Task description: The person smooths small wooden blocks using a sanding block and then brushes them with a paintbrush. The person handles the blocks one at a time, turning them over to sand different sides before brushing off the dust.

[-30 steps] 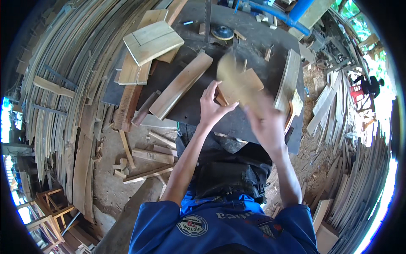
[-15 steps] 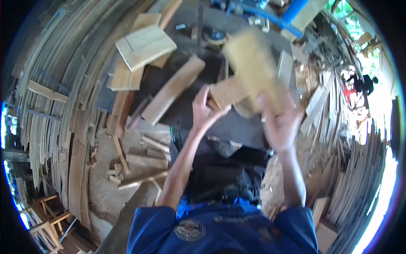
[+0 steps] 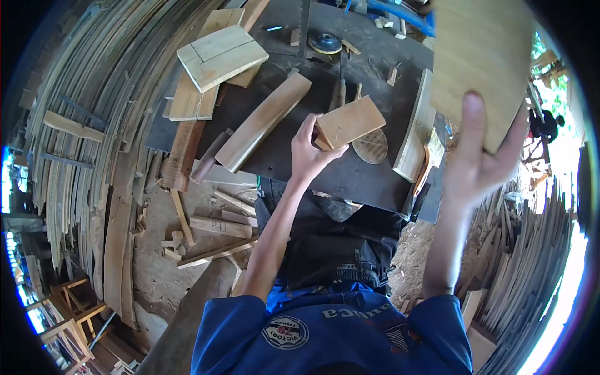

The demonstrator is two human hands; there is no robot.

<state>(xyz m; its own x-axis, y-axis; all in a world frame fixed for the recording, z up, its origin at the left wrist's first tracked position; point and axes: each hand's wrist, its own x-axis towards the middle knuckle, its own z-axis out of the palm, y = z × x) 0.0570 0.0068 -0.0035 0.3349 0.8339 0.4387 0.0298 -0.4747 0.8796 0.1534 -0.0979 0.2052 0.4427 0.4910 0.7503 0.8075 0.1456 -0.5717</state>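
Observation:
My left hand (image 3: pixel 304 150) is closed on the left end of a short wooden block (image 3: pixel 352 122) above the dark worktable. Raised at the upper right, my right hand (image 3: pixel 472 162) grips the lower end of a wide, flat wooden board (image 3: pixel 481 56), its thumb on the near face. The board's top runs out of the picture. Beneath the block, an oval wooden piece (image 3: pixel 371 147) lies on the tabletop. A long wooden beam (image 3: pixel 265 122) rests at a slant left of my left hand.
The dark worktable (image 3: pixel 381 187) carries a pencil-marked board (image 3: pixel 223 56) on other planks, a black round disc (image 3: pixel 325 43), and a pale plank (image 3: pixel 415 128) by its right edge. A thin upright metal strip (image 3: pixel 304 28) rises at the back. Stacked timber (image 3: pixel 69 162) lines the left side.
My right hand has carried the flat board up and to the right, away from the block. The left hand and block have shifted slightly right.

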